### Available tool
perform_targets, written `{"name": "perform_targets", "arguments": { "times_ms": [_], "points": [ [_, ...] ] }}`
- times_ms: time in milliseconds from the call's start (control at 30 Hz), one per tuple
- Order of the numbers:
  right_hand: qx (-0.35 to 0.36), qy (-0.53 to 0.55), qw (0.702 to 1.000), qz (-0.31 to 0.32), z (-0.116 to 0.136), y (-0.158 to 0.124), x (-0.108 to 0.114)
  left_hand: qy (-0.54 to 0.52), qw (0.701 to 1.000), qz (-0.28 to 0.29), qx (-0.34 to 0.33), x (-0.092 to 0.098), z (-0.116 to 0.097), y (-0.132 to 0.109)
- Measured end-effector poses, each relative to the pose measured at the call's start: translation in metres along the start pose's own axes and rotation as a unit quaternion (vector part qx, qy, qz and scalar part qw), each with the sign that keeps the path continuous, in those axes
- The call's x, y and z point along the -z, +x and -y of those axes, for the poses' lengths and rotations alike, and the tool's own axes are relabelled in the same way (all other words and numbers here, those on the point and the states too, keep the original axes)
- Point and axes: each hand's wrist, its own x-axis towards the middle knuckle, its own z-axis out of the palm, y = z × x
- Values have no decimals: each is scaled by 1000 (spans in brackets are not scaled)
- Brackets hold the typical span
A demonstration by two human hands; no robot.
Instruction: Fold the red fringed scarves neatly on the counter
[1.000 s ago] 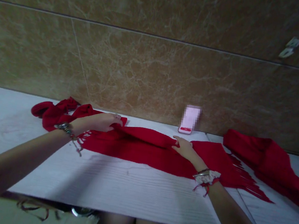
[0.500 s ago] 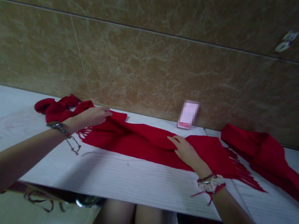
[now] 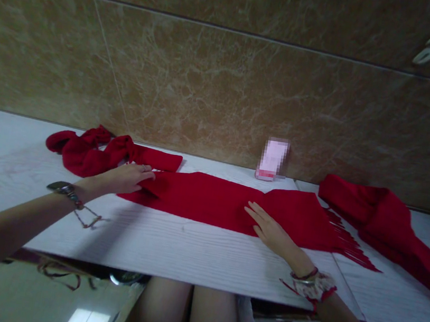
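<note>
A red fringed scarf [image 3: 209,200] lies stretched lengthwise along the white tabletop, mostly flat, its fringe showing at the right end. My left hand [image 3: 130,178] is closed on its left end, where the cloth rises in a small fold; the fingertips are partly hidden. Flat on the middle of the scarf rests my right hand [image 3: 269,230], fingers stretched out and holding nothing. Behind my left hand is a crumpled heap of red cloth [image 3: 88,154].
Another length of red cloth [image 3: 375,215] lies at the right, close to the fringe. A phone-like pink object [image 3: 273,161], blurred, leans against the brown marbled wall [image 3: 194,83]. My knees [image 3: 189,312] are below the front edge of the white table [image 3: 186,253].
The scarf's upper edge, folded over before, now lies spread flatter. My left hand has drawn the left end toward me and a little left. My right hand has flattened and moved slightly nearer me.
</note>
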Motion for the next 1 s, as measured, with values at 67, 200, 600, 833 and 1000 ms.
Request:
{"name": "perform_targets", "arguments": {
  "times_ms": [67,200,600,833,1000],
  "points": [
    [0,-7,1000,-10,-3,-1,-6,5,999,-19,31,-5,-5,1],
    [23,-26,999,0,-11,-6,-12,-15,997,-16,71,-23,-10,-6],
    [109,-61,990,-62,7,10,-1,-117,991,-33,50,2,7,-3],
    [117,8,993,-13,26,35,-9,-68,994,1,85,-2,4,17],
    [85,53,995,-1,19,32,-14,-14,961,-81,262,8,27,3]
  ]
}}
